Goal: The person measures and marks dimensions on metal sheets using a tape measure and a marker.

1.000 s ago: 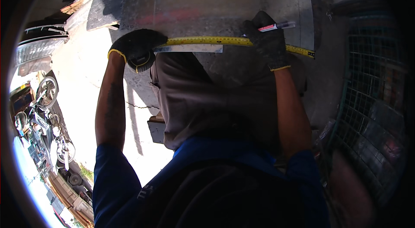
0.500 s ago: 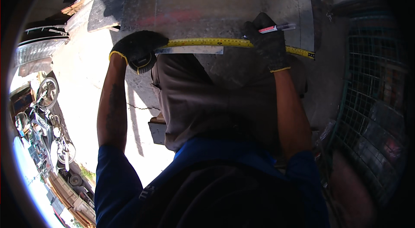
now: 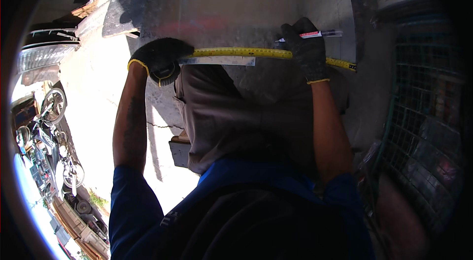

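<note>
Measuring step in hand: a yellow tape measure [image 3: 266,53] is stretched left to right across a grey metal sheet [image 3: 256,9]. Left hand [image 3: 157,59], in a black glove, is curled tight round the tape's case at the sheet's near-left edge. Right hand [image 3: 306,49], also gloved, presses the tape down with its fingers and grips a red-and-white marker [image 3: 315,34] just beyond it. Judged next: marking the sheet calls for a steady tape, tip set beside the blade

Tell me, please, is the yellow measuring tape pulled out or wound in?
Pulled out: the tape stretches across the metal sheet from the left hand past the right hand.
</note>
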`<state>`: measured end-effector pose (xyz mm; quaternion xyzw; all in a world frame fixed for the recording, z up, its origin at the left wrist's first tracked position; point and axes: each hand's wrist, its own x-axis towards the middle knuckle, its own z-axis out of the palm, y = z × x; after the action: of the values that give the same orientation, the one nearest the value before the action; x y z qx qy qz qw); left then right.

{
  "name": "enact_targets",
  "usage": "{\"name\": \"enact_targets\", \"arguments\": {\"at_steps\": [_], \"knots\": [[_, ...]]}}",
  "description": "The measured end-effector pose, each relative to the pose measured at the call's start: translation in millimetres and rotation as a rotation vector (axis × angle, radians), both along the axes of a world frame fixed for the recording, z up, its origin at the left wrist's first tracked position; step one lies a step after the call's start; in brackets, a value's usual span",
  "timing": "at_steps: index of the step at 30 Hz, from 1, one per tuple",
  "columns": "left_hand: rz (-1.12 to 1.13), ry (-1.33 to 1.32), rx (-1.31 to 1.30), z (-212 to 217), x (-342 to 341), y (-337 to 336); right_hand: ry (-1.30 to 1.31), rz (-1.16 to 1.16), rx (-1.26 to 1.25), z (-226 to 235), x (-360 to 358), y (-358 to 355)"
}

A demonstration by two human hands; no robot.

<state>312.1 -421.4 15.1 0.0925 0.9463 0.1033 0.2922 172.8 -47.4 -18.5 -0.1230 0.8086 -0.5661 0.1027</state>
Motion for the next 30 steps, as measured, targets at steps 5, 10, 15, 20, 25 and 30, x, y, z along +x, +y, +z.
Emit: {"name": "enact_targets", "arguments": {"at_steps": [5, 10, 15, 20, 25, 30], "knots": [[-0.096, 0.111, -0.095, 4.4, -1.0, 3.0, 0.025, -0.086, -0.055, 5.9, -1.2, 8.0], [-0.167, 0.127, -0.161, 30.0, 2.0, 14.2, 0.034, -0.090, -0.262, 35.6, 10.8, 61.5], [0.264, 0.000, 0.092, 50.1, -3.2, 8.9, 0.301, -0.057, 0.099, 70.8, 14.9, 132.9], [0.137, 0.321, 0.632, 22.8, -42.3, -18.0, 0.224, -0.270, -0.136, 57.7, 28.1, 164.2], [-0.167, 0.574, -0.055, -4.0, -123.2, -39.4, 0.112, -0.217, -0.210, 50.7, 24.1, 154.9], [-0.069, 0.500, -0.172, -8.1, -179.0, -63.7, 0.189, -0.045, -0.021, 48.8, -14.8, 120.9]]}}
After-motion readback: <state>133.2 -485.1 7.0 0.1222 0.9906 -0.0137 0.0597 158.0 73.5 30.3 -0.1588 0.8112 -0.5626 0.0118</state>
